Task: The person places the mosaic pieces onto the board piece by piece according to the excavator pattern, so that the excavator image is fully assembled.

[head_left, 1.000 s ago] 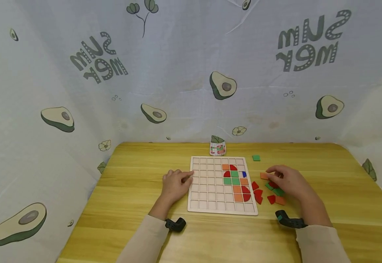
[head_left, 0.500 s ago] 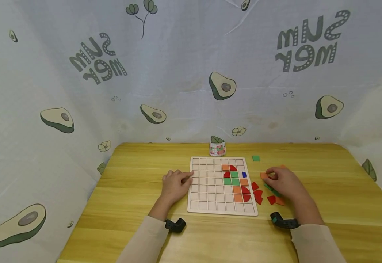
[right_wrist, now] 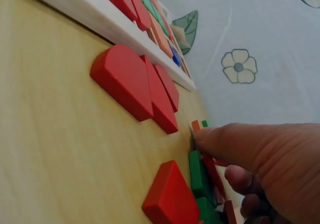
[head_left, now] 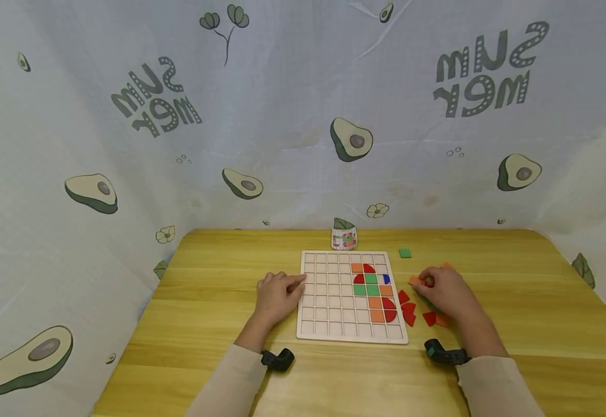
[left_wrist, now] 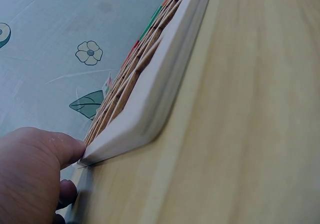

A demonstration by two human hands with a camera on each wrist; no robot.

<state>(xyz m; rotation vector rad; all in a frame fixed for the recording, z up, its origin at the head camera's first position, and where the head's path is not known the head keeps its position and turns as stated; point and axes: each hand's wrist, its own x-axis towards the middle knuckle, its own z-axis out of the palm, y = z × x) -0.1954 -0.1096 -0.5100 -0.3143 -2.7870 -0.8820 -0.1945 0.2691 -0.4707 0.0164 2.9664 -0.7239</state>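
A pale wooden grid board (head_left: 326, 310) lies on the table with orange, green, red and blue tiles set in its right half. My left hand (head_left: 278, 294) rests at the board's left edge, its fingertips touching the rim; in the left wrist view the thumb (left_wrist: 60, 146) meets the board's corner. Right of the board, my right hand (head_left: 446, 289) pinches an orange square tile (head_left: 415, 280) between thumb and finger. Below that hand, green tiles (right_wrist: 200, 176) and red pieces lie partly hidden. Several red rounded pieces (right_wrist: 122, 81) lie beside the board's right edge.
A green square tile (head_left: 405, 253) lies alone beyond the board's far right corner. Behind the board stands a small patterned card (head_left: 344, 238) with a leaf shape above it. A printed cloth (head_left: 292, 116) hangs at the table's far edge.
My right hand has moved left over the loose tiles and closed its fingertips on the orange tile, which now lies slightly tilted. The left hand has stayed at the board's edge.
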